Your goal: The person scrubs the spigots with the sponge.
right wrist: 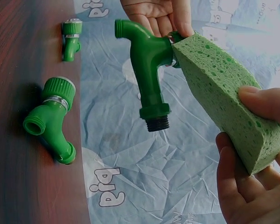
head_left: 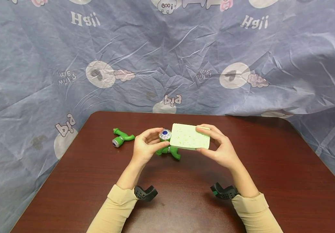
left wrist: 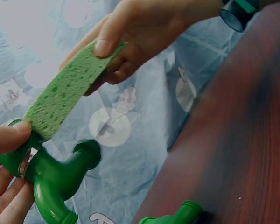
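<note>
My left hand grips a green plastic faucet by its ribbed knob, above the table. In the head view the knob's clear top with a blue centre faces up. The spout and black threaded end show in the right wrist view. My right hand pinches a pale green sponge between thumb and fingers at its right end. The sponge's other end meets the faucet's knob beside my left thumb. Part of the knob is hidden by the sponge and fingers.
Two more green faucets lie on the dark red-brown table: one farther left, one below my hands. A blue-grey printed cloth hangs behind the table. Each wrist wears a black camera mount.
</note>
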Tool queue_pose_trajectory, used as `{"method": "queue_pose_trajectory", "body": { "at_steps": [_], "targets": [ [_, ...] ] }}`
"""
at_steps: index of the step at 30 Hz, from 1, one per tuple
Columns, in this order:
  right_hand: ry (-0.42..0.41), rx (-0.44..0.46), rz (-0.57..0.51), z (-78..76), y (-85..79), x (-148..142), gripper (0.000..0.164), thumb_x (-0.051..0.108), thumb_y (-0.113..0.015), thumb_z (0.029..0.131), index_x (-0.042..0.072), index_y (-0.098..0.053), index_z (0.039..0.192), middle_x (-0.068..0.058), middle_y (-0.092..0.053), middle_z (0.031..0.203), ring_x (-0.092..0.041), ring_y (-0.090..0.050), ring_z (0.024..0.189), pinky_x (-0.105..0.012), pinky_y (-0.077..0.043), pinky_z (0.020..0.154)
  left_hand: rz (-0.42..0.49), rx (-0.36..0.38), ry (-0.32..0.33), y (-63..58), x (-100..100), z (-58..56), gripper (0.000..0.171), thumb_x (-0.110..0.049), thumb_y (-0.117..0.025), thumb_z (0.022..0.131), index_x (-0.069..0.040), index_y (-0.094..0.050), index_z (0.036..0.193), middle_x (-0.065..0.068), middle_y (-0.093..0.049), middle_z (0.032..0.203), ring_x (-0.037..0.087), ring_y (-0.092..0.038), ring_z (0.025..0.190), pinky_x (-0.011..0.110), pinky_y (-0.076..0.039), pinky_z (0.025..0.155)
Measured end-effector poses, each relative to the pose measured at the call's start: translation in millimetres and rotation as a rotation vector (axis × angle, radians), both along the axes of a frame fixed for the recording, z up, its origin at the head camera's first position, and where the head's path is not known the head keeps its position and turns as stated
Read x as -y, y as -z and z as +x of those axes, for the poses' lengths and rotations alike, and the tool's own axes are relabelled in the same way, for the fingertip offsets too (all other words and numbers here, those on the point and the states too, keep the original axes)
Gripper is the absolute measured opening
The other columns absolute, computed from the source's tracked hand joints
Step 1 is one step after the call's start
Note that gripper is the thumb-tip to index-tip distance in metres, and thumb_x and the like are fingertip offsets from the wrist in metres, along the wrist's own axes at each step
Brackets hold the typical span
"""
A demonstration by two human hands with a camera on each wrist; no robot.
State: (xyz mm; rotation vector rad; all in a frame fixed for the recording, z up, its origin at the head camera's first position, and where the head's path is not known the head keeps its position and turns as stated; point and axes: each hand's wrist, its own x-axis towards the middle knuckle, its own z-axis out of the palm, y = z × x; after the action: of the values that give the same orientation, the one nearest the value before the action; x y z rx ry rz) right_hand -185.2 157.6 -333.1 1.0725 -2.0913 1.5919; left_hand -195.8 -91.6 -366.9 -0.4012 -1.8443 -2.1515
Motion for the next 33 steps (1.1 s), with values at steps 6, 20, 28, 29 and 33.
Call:
{"method": "queue_pose_trajectory", "body": {
  "at_steps": [6, 20, 28, 29, 33],
  "targets": [
    [0.018, -0.010, 0.010, -12.6, 14.6, -5.7, 0.062, -0.022, -0.075, 0.063, -0.008, -0.058, 0.121, -0.021, -0.050, 0.125, -0.018, -0.047, 0.116, -0.020, -0.043, 0.090, -0.046, -0.089, -0.056, 2.2, -4.1, -1.2, 0.044, 0.010, -0.079, 0.066, 0.006, -0.064, 0.108, 0.022, -0.065, 0.105, 0.021, -0.063, 0.096, 0.029, -0.053, 0.081],
    [-0.040, 0.014, -0.043, -11.8, 17.2, 0.0, 0.064, -0.021, -0.074, 0.064, -0.007, -0.055, 0.124, -0.018, -0.048, 0.129, -0.024, -0.049, 0.114, -0.023, -0.047, 0.082, -0.059, -0.107, -0.048, -5.0, -13.1, 10.9, 0.044, 0.020, -0.071, 0.067, 0.012, -0.061, 0.109, 0.025, -0.063, 0.108, 0.033, -0.062, 0.099, 0.038, -0.051, 0.088],
    [-0.022, 0.020, -0.021, -4.1, 14.9, 16.0, 0.063, -0.023, -0.073, 0.065, -0.010, -0.054, 0.123, -0.022, -0.047, 0.128, -0.017, -0.049, 0.115, -0.021, -0.046, 0.085, -0.058, -0.122, -0.011, -13.4, -16.1, 18.4, 0.052, 0.025, -0.069, 0.065, 0.016, -0.057, 0.115, 0.031, -0.060, 0.109, 0.039, -0.059, 0.100, 0.041, -0.051, 0.087],
    [-0.010, 0.018, -0.019, -1.8, 12.4, 17.7, 0.062, -0.023, -0.073, 0.065, -0.011, -0.054, 0.123, -0.024, -0.047, 0.128, -0.016, -0.049, 0.115, -0.020, -0.046, 0.086, -0.059, -0.122, -0.012, -13.8, -16.0, 18.6, 0.052, 0.025, -0.069, 0.065, 0.016, -0.057, 0.115, 0.031, -0.060, 0.110, 0.040, -0.059, 0.101, 0.041, -0.051, 0.087],
    [0.080, 0.009, -0.013, 6.6, 1.7, 22.0, 0.057, -0.020, -0.073, 0.067, -0.013, -0.054, 0.121, -0.027, -0.047, 0.126, -0.010, -0.050, 0.112, -0.017, -0.045, 0.085, -0.066, -0.122, -0.020, -14.8, -16.2, 18.3, 0.053, 0.023, -0.071, 0.065, 0.016, -0.057, 0.115, 0.030, -0.061, 0.110, 0.039, -0.059, 0.102, 0.041, -0.050, 0.088]
  ]
}}
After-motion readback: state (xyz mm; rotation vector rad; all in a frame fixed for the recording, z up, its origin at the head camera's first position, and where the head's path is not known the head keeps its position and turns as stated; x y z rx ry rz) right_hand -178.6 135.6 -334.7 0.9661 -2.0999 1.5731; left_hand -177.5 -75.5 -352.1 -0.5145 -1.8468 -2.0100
